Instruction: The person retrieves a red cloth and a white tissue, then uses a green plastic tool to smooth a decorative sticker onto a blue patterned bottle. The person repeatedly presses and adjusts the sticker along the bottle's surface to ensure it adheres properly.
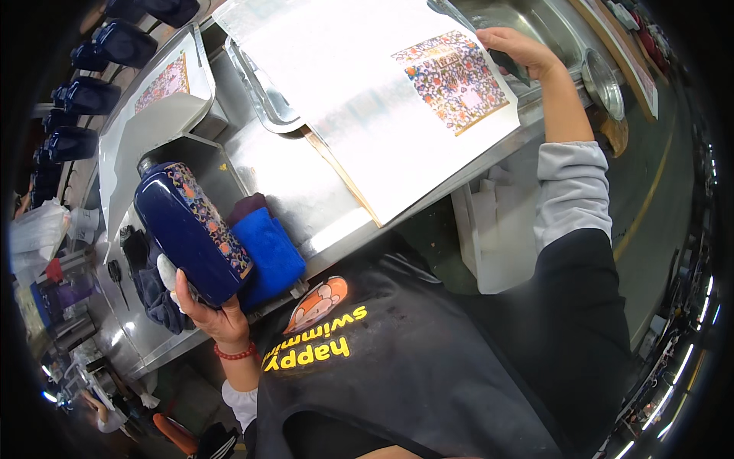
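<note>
My left hand point(222, 314), with a red bead bracelet at the wrist, grips the lower end of a glossy dark blue bottle point(180, 229). The bottle lies tilted, its neck pointing away from me, and a floral decal band runs along one side. My right hand point(527, 52) is closed at the right edge of a large white sheet point(359, 84), fingertips against the paper; the thumb is partly hidden. On that sheet is a patterned floral decal point(457, 83). A folded blue cloth point(267, 252) rests beside the bottle.
Metal trays point(264, 88) stand under and beside the sheet; one at the left holds another floral decal point(162, 83). A steel sink point(527, 27) and metal bowl point(602, 84) are at far right. Several dark blue bottles point(126, 42) line the far left. Dark cloths point(157, 294) lie near my left hand.
</note>
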The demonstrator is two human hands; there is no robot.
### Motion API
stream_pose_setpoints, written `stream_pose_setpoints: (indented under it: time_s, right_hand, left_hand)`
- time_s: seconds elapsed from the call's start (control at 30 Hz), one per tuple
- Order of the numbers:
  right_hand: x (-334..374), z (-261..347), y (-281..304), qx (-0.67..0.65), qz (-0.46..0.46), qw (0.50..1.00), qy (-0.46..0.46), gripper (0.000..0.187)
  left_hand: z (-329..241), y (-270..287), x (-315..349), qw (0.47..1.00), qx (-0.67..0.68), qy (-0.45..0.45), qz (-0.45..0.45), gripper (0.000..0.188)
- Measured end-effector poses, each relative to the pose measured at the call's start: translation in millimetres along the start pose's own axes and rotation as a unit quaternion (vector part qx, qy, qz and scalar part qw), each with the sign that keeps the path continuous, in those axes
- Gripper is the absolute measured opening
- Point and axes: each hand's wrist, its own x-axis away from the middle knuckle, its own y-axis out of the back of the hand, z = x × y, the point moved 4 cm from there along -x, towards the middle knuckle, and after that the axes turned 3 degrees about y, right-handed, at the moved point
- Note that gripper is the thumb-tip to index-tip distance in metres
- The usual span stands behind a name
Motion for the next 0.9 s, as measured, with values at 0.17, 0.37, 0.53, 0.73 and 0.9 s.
stream_pose_setpoints:
  time_s: [0.17, 0.37, 0.53, 0.73, 0.9]
  right_hand:
    - [-7.9, 6.8, -21.2, 0.029, -0.032, 0.999, -0.025, 0.069]
    - [-6.4, 3.2, -28.4, -0.103, -0.020, 0.994, -0.010, 0.059]
    - [-10.4, -11.6, -9.0, -0.044, -0.020, 0.999, -0.010, 0.047]
    - [-14.8, -19.7, 1.0, -0.043, -0.046, 0.998, 0.005, 0.041]
    - [-14.1, -10.8, 0.0, 0.007, -0.022, 1.000, 0.015, 0.041]
  left_hand:
    - [-1.0, -0.9, -1.6, 1.000, 0.011, -0.012, -0.007, 0.076]
    - [0.2, 0.8, -1.3, 1.000, -0.005, -0.023, -0.010, 0.076]
    - [2.6, 1.6, -0.1, 0.999, -0.014, -0.027, -0.012, 0.076]
    - [4.1, 1.8, 0.2, 1.000, 0.007, -0.024, -0.011, 0.077]
    - [4.3, 1.2, -0.6, 0.999, 0.029, -0.021, -0.007, 0.077]
